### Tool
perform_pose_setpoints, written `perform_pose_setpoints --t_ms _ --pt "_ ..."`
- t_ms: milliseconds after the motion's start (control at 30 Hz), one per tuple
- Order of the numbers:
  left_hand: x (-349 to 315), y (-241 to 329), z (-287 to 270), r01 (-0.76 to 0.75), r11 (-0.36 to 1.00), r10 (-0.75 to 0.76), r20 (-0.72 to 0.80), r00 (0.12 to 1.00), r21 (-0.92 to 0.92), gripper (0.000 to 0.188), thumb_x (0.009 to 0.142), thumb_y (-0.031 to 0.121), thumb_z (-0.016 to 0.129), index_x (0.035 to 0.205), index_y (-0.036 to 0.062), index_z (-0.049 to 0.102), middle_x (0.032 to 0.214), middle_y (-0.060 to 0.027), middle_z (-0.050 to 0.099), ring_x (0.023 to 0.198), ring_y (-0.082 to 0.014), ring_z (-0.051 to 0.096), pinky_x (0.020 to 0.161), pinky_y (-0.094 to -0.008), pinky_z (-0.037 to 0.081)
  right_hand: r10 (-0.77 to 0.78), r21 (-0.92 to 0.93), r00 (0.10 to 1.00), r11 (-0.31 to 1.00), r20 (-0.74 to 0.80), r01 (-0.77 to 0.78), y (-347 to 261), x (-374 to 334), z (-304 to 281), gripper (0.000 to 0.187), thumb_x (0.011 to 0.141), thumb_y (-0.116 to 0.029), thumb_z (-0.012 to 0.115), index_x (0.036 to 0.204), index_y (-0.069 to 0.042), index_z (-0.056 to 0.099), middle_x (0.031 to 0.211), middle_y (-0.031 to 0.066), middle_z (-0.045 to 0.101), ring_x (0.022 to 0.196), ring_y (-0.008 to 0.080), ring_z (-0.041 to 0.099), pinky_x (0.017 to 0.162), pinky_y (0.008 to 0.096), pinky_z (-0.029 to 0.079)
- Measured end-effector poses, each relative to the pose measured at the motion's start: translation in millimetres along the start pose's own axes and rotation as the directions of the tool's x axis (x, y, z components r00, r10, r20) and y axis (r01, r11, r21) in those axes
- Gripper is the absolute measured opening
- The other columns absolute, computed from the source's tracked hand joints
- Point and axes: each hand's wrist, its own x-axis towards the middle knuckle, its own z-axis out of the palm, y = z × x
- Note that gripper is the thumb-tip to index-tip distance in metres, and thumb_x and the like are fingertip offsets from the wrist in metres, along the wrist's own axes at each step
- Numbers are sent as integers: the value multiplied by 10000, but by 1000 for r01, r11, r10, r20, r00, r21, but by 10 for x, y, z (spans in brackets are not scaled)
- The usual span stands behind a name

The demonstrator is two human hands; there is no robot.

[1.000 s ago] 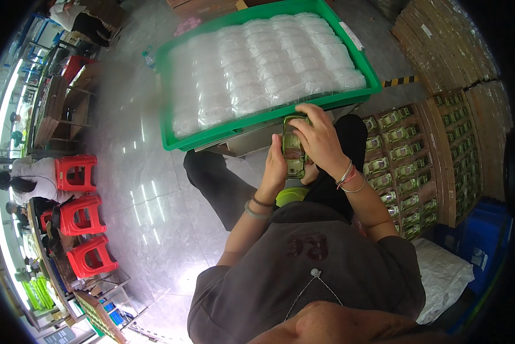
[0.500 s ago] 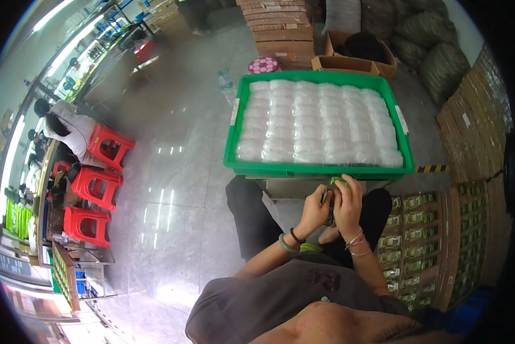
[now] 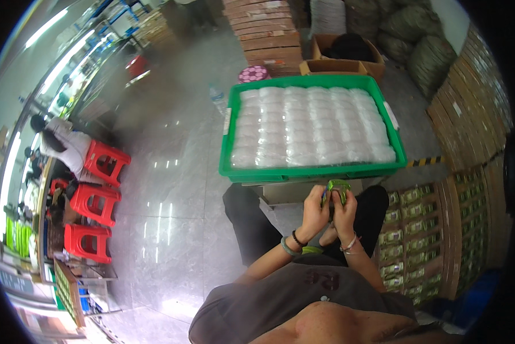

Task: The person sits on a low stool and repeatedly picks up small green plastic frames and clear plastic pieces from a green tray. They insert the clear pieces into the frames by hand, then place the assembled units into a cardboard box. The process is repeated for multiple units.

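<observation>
My left hand [image 3: 315,210] and my right hand [image 3: 344,215] are close together above my lap, both closed round a small bright-green packet [image 3: 340,184]. Its green top shows above my fingertips, with a dark part between my thumbs; what it contains I cannot make out. Just beyond my hands stands a green plastic crate [image 3: 303,174], filled with rows of rounded, white, clear-wrapped bundles [image 3: 312,129].
Shallow cardboard trays of green-and-white packets [image 3: 415,229] stand to my right. Behind the crate are stacked cartons [image 3: 269,34], an open box [image 3: 332,67] and bulging sacks [image 3: 429,63]. Red stools [image 3: 96,204] and a seated person [image 3: 65,146] are at the left bench.
My hands have come down slightly, and the fingers of my right hand have shifted so more of the green packet shows. The whole view has tilted a little.
</observation>
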Motion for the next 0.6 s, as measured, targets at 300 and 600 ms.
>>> perform_pose_setpoints --t_ms 300,600 --pt "-20 -13 204 235 965 -223 110 969 -113 96 928 60 487 909 -17 541 779 -151 563 665 -260 565 601 -359 445 11 -166 993 986 -116 -30 63 48 -128 189 882 -134 606 809 18 522 647 135 544 560 222 487 530 339 391" --pt "-64 -11 344 267 951 -235 196 952 -156 119 941 48 456 977 -25 544 809 -135 602 704 -189 597 607 -313 459 133 -219 989 965 -58 -143 39 45 -342 126 853 -78 595 848 12 507 757 186 566 670 355 568 588 401 426"
